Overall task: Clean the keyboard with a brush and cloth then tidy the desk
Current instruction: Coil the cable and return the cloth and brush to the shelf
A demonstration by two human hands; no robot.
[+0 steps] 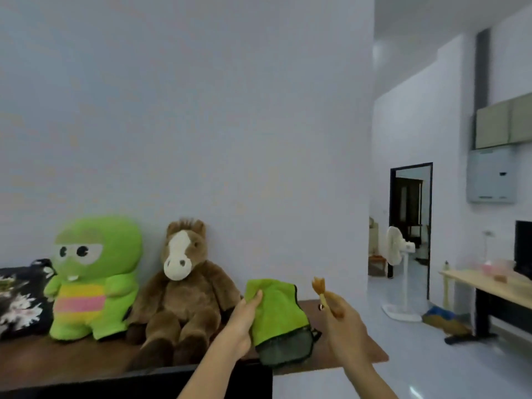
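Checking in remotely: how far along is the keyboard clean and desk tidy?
Done: nothing can be confirmed; no keyboard is in view. In hand: the left hand holds a green microfibre cloth, the right hand a small wooden brush, bristles up. Left: unclear. A green plush toy and a brown plush horse sit on the brown wooden desk.

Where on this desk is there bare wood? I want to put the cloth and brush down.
The desk is bare at its right end, under and beside the right hand holding the brush, and along the front edge before the green plush. The back is crowded: dark cushion, green plush and brown horse. The left hand holds the cloth.
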